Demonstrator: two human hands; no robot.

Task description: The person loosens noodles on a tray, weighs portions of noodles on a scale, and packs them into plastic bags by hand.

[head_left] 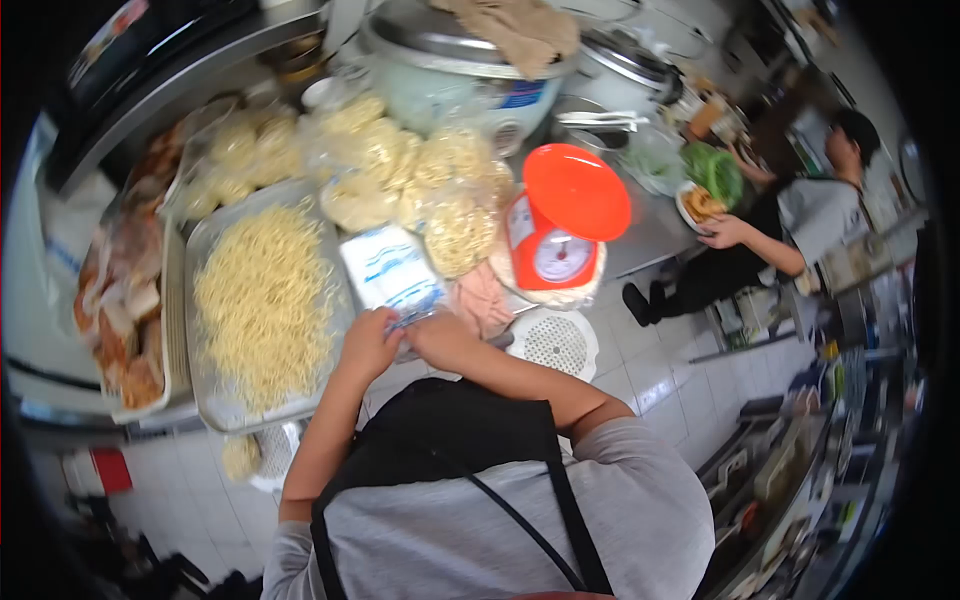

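Packet (pixel 390 268) in left grip (pixel 372 343), right grip (pixel 436 340)

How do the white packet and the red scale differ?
The packet is white with blue print; the scale is orange-red with a round dial. The packet lies low and flat, while the scale stands with a broad pan on top. Left hand and right hand are at the packet; neither touches the scale.

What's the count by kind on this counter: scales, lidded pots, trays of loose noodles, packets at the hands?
Scale: 1
Lidded pots: 2
Noodle tray: 1
Packet: 1
Total: 5
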